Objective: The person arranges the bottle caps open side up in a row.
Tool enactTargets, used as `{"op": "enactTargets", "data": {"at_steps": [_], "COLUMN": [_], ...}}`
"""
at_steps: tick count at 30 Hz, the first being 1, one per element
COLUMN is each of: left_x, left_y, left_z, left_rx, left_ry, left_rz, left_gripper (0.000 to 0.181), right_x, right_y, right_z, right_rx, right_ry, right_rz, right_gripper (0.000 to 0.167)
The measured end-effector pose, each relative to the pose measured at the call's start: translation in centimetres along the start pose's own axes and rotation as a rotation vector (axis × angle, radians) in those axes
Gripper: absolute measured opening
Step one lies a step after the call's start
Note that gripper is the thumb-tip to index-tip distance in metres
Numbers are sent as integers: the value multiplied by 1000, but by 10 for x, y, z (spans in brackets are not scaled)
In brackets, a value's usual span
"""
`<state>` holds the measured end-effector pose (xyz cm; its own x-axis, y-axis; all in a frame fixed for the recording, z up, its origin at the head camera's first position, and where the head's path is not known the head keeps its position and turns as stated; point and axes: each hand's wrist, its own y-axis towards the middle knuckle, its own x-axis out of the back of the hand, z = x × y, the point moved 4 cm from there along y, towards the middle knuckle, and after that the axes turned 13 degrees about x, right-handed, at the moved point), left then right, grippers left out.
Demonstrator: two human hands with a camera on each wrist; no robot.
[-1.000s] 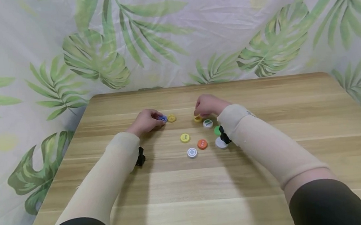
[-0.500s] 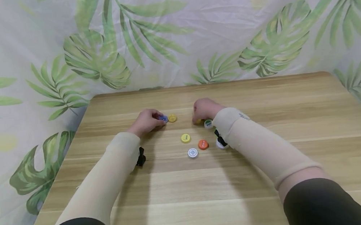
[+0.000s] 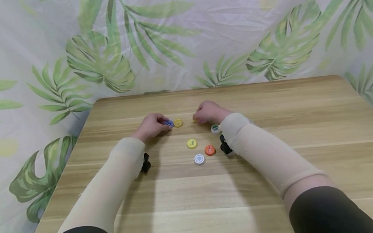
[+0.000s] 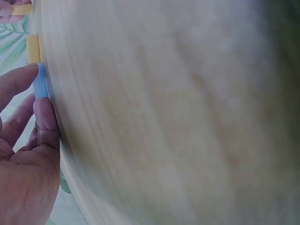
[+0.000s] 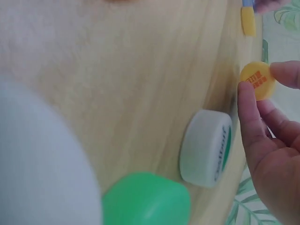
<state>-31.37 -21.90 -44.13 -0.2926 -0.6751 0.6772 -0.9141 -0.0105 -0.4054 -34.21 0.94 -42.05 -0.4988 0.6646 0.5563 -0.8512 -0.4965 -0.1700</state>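
On the table's far part, my left hand (image 3: 151, 126) pinches a blue bottle cap (image 3: 169, 123) by its edge, between thumb and finger. The cap rests on the tabletop and touches a yellow bottle cap (image 3: 178, 123) to its right. A short way further right, my right hand (image 3: 210, 112) pinches a yellow-orange bottle cap (image 5: 258, 80) with red print. In the right wrist view this cap is tilted up with its printed face showing; in the head view the fingers hide most of it.
Nearer me lie a yellow cap (image 3: 191, 143), an orange-red cap (image 3: 210, 150) and a white cap (image 3: 199, 159). By the right wrist stand a white cap with a green top (image 5: 206, 149), a green cap (image 5: 146, 201) and a blurred large white cap (image 5: 42, 164).
My right hand has come down onto the yellow-orange cap, picked it up and carried it left toward the other two. The left hand stays put on the blue cap.
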Motion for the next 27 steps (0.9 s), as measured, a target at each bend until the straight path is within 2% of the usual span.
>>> {"op": "enactTargets", "data": {"at_steps": [4, 10, 18, 23, 25, 27], "left_x": [0, 1, 0, 0, 0, 0], "left_y": [-1, -2, -2, -2, -2, -1], "left_z": [0, -1, -1, -2, -2, -2], "left_rx": [1, -7, -5, -3, -2, 1], "left_ry": [5, 18, 24, 34, 34, 33], "left_rz": [2, 1, -3, -4, -4, -3], "left_gripper": [37, 38, 37, 37, 38, 37], "right_x": [-3, -4, -8, -12, -14, -16], "right_y": [0, 2, 5, 4, 3, 3], "right_z": [0, 0, -2, 5, 8, 10], "right_rx": [-16, -23, 16, 81, 96, 94], "right_ry": [65, 33, -139, -304, -338, -322], "right_rz": [-7, 25, 38, 46, 51, 54], "right_gripper": [28, 37, 27, 33, 35, 35]}}
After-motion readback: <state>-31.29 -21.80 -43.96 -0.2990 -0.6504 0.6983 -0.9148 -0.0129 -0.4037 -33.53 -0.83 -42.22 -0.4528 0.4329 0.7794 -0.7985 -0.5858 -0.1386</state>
